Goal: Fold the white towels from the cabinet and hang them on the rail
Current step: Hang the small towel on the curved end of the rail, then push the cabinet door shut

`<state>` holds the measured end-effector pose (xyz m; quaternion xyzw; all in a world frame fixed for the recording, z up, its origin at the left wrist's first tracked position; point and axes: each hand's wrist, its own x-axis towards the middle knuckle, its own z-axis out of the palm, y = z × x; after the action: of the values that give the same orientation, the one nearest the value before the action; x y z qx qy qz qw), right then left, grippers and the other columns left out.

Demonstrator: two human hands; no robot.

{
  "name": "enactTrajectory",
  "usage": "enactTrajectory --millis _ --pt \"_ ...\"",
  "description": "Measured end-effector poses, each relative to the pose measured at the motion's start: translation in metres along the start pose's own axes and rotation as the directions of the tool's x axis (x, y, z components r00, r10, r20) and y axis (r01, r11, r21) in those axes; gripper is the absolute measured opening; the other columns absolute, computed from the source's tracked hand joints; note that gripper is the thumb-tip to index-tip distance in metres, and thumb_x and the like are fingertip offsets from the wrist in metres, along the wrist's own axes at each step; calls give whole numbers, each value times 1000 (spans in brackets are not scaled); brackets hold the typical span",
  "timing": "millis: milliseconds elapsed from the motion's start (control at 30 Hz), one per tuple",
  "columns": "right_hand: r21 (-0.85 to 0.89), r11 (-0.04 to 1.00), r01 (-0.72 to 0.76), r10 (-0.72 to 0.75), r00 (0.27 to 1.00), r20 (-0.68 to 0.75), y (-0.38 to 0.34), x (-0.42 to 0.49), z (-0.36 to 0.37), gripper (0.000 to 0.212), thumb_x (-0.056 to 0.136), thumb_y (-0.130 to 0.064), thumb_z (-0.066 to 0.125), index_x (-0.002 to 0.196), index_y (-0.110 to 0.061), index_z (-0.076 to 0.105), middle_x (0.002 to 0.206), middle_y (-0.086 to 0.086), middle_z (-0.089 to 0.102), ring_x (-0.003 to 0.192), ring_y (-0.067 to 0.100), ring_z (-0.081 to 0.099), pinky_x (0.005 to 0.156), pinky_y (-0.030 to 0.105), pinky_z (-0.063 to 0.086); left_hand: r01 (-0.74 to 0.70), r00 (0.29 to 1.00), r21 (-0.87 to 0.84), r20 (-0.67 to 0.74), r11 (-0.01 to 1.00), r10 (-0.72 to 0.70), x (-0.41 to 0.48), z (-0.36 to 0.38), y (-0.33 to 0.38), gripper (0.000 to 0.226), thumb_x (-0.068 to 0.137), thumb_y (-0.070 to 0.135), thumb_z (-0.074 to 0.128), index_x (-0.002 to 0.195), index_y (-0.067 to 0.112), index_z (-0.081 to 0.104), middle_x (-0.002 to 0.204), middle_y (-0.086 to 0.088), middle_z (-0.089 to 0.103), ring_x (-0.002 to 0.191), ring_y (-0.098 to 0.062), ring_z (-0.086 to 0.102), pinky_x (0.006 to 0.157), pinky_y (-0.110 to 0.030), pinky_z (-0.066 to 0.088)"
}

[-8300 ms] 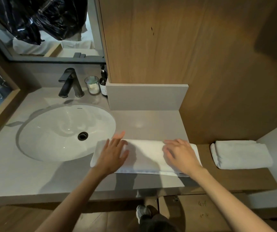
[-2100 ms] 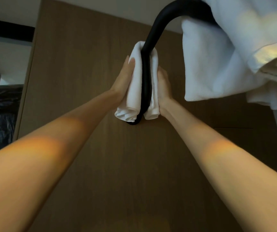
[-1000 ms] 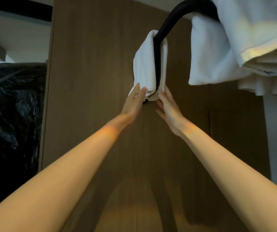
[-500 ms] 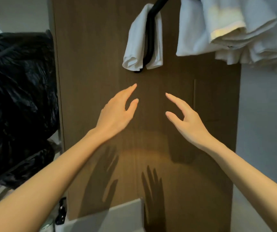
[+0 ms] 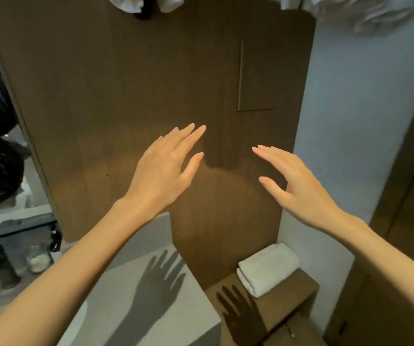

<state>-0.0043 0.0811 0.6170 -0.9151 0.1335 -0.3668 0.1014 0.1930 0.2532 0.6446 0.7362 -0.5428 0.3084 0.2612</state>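
Both hands hung empty in front of the wooden panel.

The left hand (image 5: 166,168) and right hand (image 5: 298,188) had their fingers spread apart, holding nothing. The hung towel (image 5: 126,2) peeked in at the top edge; a folded towel (image 5: 267,269) lay on the low wooden shelf (image 5: 276,303) beside the grey surface (image 5: 176,308).

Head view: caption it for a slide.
Both empty hands, left and right, hover open above a folded white towel on the wooden ledge.

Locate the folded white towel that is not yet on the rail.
In the head view, the folded towel lies at lower right on the wooden shelf, against the pale wall, below the empty right hand.
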Motion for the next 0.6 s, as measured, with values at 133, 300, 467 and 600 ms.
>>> enactTrajectory --millis 133,300,467,600 --pt "-8 998 -68 68 997 43 42 -56 -13 52 99 -32 51 147 -39 34 153 -17 33 143 4 24 119 41 23 -29 999 -20 45 999 30 -15 41 57 50 101 39 42 149 32 31 154 7 34 143 -18 29 115 -33 19" --pt "5 994 -113 111 981 159 101 -124 -38 51 99 -33 49 147 -39 33 154 -17 30 143 4 23 118 35 21 46 994 -72 105 996 -39 -37 95 139 50 100 41 42 148 32 32 154 6 34 143 -19 30 114 -33 19" --pt "29 991 -129 115 945 307 161 -186 -57 53 100 -32 50 149 -40 29 155 -19 27 144 3 19 119 34 19 147 976 -64 173 987 -135 -66 137 209 50 100 41 41 149 32 31 155 6 32 143 -19 29 115 -36 22" --pt "36 990 -134 109 914 390 196 -219 -65 54 100 -31 50 149 -38 29 156 -17 27 144 5 20 119 35 18 184 956 -30 239 983 -171 -89 158 250 51 101 39 41 150 30 30 154 4 33 143 -20 30 115 -37 25"
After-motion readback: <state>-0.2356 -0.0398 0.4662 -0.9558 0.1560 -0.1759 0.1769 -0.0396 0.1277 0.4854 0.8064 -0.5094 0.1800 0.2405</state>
